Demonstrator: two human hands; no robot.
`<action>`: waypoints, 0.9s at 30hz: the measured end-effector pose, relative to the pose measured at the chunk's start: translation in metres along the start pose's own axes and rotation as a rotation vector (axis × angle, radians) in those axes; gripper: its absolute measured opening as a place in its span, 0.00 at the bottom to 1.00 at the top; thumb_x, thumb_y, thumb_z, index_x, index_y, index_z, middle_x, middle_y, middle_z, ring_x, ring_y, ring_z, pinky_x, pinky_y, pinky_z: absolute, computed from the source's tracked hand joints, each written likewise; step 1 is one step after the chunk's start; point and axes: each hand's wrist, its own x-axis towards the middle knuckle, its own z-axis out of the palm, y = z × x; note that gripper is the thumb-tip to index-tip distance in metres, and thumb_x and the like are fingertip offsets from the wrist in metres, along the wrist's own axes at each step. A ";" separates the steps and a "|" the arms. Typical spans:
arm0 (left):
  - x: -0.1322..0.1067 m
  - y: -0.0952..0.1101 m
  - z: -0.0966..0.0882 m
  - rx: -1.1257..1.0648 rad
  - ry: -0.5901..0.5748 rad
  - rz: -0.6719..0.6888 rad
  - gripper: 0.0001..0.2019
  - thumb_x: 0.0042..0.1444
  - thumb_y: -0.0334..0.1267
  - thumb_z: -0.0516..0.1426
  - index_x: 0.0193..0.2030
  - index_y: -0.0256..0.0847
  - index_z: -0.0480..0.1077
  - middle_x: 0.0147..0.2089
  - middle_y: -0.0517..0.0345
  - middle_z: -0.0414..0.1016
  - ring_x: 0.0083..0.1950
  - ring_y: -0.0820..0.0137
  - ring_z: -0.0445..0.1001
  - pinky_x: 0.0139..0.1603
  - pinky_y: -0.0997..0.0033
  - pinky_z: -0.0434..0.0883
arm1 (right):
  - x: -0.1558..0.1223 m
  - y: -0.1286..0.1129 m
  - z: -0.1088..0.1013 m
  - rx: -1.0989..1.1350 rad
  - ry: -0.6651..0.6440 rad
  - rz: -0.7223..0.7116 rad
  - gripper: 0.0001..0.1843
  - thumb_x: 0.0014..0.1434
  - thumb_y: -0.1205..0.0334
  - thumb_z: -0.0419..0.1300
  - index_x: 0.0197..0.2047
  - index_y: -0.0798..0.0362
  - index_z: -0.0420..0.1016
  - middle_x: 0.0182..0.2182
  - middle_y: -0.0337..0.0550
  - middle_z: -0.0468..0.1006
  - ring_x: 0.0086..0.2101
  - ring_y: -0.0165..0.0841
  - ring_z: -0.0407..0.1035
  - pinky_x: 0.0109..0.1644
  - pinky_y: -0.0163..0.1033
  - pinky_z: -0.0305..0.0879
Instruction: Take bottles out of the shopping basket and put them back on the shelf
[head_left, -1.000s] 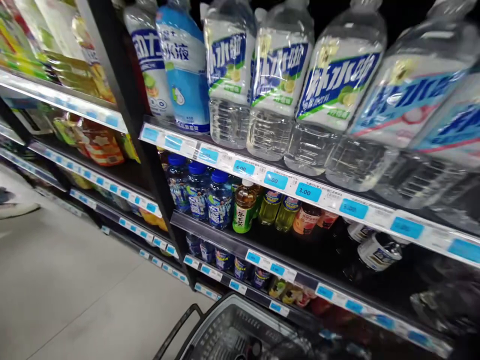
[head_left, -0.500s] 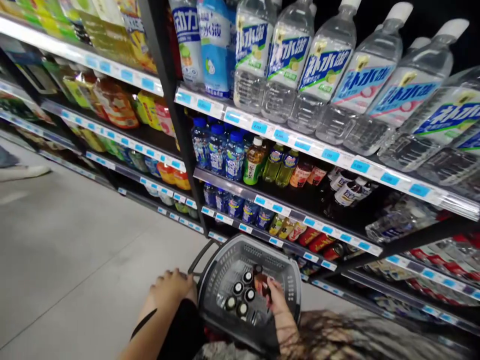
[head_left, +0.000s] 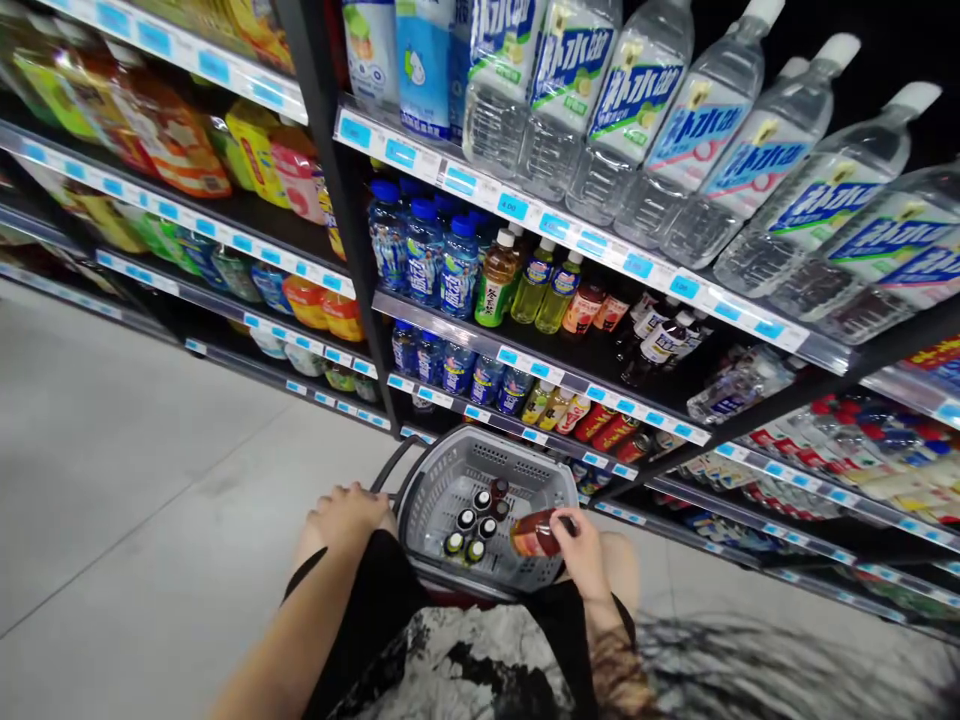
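My right hand (head_left: 583, 545) is shut on the dark-capped end of a reddish-brown drink bottle (head_left: 534, 535), tilted nearly flat above the right side of a grey shopping basket (head_left: 439, 460). Inside the basket, several small bottles (head_left: 466, 519) stand upright on the left and middle, some with white caps, some dark. My left hand (head_left: 349, 515) lies on my left knee with its fingers stretched out and nothing in it. Beside that hand, the basket's dark handle (head_left: 394, 465) leans outward.
In front stands a drinks shelf with large clear water bottles (head_left: 574, 85) on top. Lower rows hold blue-capped bottles (head_left: 424, 250), a green-labelled tea bottle (head_left: 495, 280) and pink-labelled bottles (head_left: 583, 308). A dark post (head_left: 345, 190) divides the shelves. Grey floor (head_left: 150, 460) lies to the left.
The reddish-brown bottle has come up and tipped over to the right in my right hand, apart from the standing bottles. My left hand stays on the knee. The view has shifted.
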 end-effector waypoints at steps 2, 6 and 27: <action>-0.001 0.001 -0.002 -0.003 -0.004 -0.001 0.29 0.60 0.51 0.49 0.55 0.27 0.71 0.58 0.30 0.71 0.60 0.41 0.65 0.56 0.49 0.57 | -0.007 0.004 -0.001 -0.075 0.004 -0.008 0.09 0.50 0.43 0.63 0.31 0.36 0.79 0.34 0.30 0.84 0.39 0.46 0.79 0.44 0.47 0.73; -0.004 0.002 -0.009 0.002 -0.022 0.006 0.29 0.60 0.50 0.47 0.55 0.26 0.70 0.58 0.29 0.70 0.60 0.41 0.66 0.55 0.50 0.57 | -0.018 0.002 -0.011 -0.053 -0.014 0.010 0.08 0.48 0.46 0.64 0.29 0.38 0.80 0.32 0.32 0.84 0.39 0.49 0.79 0.48 0.50 0.74; 0.013 -0.007 0.024 0.026 0.114 0.044 0.27 0.58 0.50 0.46 0.50 0.31 0.74 0.52 0.32 0.76 0.55 0.42 0.71 0.53 0.48 0.61 | 0.131 -0.242 -0.150 0.158 0.539 -0.269 0.27 0.46 0.45 0.67 0.41 0.60 0.85 0.22 0.41 0.76 0.20 0.27 0.60 0.24 0.34 0.57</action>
